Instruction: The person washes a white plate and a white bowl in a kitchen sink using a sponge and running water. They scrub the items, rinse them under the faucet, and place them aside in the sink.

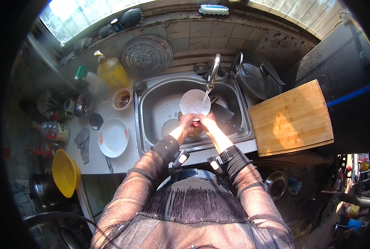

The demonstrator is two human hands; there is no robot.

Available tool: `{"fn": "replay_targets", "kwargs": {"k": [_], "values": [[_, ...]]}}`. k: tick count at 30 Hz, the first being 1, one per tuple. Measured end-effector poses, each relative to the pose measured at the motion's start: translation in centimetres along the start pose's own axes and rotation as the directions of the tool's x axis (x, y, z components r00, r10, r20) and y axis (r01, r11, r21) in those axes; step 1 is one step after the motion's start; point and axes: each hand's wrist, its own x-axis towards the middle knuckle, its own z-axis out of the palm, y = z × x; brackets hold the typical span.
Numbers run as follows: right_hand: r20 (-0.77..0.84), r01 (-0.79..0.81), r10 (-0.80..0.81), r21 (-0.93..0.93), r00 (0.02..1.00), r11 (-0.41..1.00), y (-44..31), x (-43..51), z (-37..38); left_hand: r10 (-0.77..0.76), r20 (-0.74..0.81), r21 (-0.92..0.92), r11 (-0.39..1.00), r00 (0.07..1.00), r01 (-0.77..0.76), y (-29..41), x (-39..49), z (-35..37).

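Both hands hold a white bowl (193, 100) over the stainless steel sink (155, 93). My left hand (188, 122) grips its near rim on the left, and my right hand (207, 119) grips the near rim on the right. Water from the chrome faucet (215, 70) runs into the bowl's right side. Beneath and right of the bowl, a cleaver-like blade (224, 112) lies in the basin. A round pale item (170, 127) rests on the basin floor to the left of my wrists. Something yellowish (196, 133) shows below my hands, partly hidden.
Left on the counter are a white plate (113, 137), a small bowl of dark sauce (122, 99), a grey cloth (83, 144) and a yellow jug (112, 72). A yellow basin (65, 172) stands at the counter's left edge. Right of the sink lies a wooden cutting board (292, 119).
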Motion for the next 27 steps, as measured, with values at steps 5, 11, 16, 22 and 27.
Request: {"fn": "replay_targets", "kwargs": {"k": [5, 11, 16, 22, 27], "values": [[-0.057, 0.077, -0.119, -0.486, 0.991, 0.871, -1.0, 1.1, -3.1, 0.117, -0.089, 0.45, 0.891, 0.989, -0.065, 2.7, -1.5, 1.3], [0.228, -0.308, 0.292, 0.035, 0.929, 0.951, 1.3, 1.3, -0.5, 0.228, -0.123, 0.471, 0.87, 0.966, -0.145, 2.2, -1.9, 1.7], [0.198, -0.127, 0.163, -0.187, 0.967, 0.974, 0.8, 1.3, -2.2, 0.127, -0.036, 0.549, 0.831, 0.991, -0.087, 3.7, -1.5, 0.8], [0.291, -0.292, 0.279, 0.001, 0.915, 0.956, -0.1, 0.9, -2.6, 0.068, 0.058, 0.494, 0.865, 0.996, -0.088, 5.0, -0.5, -2.1], [0.06, 0.119, -0.106, -0.316, 0.993, 0.941, 0.7, 0.8, -1.3, 0.021, -0.149, 0.131, 0.991, 0.989, -0.001, 1.0, 0.6, -2.5]]}}
